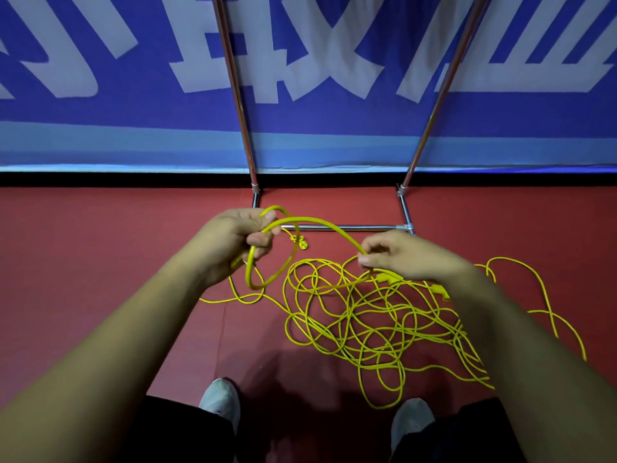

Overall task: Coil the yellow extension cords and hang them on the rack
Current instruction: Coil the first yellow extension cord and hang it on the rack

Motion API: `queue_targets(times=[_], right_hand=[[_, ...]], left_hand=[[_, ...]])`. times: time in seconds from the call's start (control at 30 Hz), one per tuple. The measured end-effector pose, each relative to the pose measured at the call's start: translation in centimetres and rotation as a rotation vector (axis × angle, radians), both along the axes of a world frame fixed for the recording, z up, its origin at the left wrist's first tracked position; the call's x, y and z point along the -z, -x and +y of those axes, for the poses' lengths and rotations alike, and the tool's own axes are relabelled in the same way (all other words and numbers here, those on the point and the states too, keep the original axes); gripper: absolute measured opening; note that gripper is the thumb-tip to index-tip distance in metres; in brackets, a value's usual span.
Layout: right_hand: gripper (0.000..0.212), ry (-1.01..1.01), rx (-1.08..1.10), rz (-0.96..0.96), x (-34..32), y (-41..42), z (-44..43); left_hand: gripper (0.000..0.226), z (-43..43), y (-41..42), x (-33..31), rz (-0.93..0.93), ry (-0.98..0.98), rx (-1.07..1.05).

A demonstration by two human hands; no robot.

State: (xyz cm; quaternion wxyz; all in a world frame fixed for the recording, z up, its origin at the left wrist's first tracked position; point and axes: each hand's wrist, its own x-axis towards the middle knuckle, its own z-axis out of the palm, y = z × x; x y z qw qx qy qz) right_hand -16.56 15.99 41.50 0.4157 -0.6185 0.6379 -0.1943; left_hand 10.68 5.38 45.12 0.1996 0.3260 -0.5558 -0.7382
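A yellow extension cord [367,315] lies in a loose tangle on the red floor, mostly to the right of centre. My left hand [233,238] is closed on one small loop of the cord [267,279] that hangs below it. From there the cord arcs rightward to my right hand [397,255], which pinches it between thumb and fingers. A yellow plug [302,243] lies on the floor just past the loop. The metal rack [340,226] stands right behind my hands, its base bar on the floor and two poles rising up.
A blue banner with large white characters [300,61] covers the wall behind the rack. My two shoes [220,401] stand at the bottom, beside the cord tangle. Bare red floor [83,262] stretches to the left.
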Motion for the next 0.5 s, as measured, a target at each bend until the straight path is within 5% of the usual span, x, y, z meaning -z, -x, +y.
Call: queue_targets(times=[0.2,0.5], right_hand=[[0.006,0.160,0.399,-0.414,-0.3,-0.1,-0.7],[0.005,0.237,0.066,-0.255,-5.0,-8.2,0.4]], left_hand=[[0.034,-0.3,-1.3,-0.4,-0.153,0.026,0.174],[0.029,1.9,0.7,0.6,-0.155,-0.088,0.318]])
